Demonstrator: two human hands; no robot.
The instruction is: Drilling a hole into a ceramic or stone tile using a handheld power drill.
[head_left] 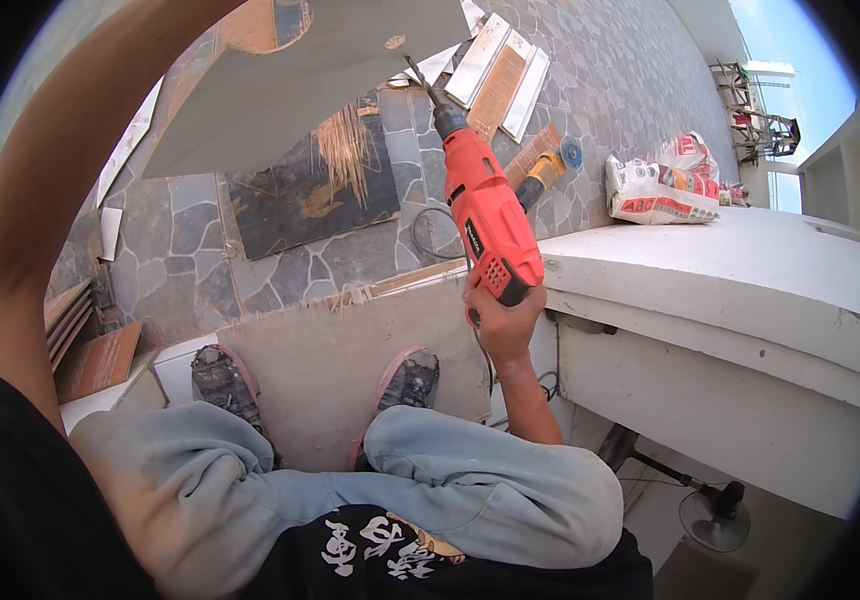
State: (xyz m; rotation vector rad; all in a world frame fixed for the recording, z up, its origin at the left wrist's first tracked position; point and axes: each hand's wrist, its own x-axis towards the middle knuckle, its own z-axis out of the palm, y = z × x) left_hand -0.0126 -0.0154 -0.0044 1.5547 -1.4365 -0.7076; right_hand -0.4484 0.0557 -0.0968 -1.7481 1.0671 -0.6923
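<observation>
My right hand (503, 315) grips the handle of a red corded drill (486, 205), its long bit (418, 72) angled up just below a small round hole in a large pale grey board (240, 115). Whether the bit touches the board, I cannot tell. My left arm (25, 230) rises along the left side past the top edge, so that hand is hidden from me. The board also has a larger cut opening at the top. Beneath it a dark, scuffed panel (280, 215) lies on the stone-paved ground.
I sit above a cement step (330, 320). A white ledge (710, 280) at the right holds paper sacks (660, 195). A yellow angle grinder (550, 170), board strips (500, 85) and stacked tiles (100, 365) lie about. A fan (715, 515) stands at lower right; scaffolding (760, 130) is farther off.
</observation>
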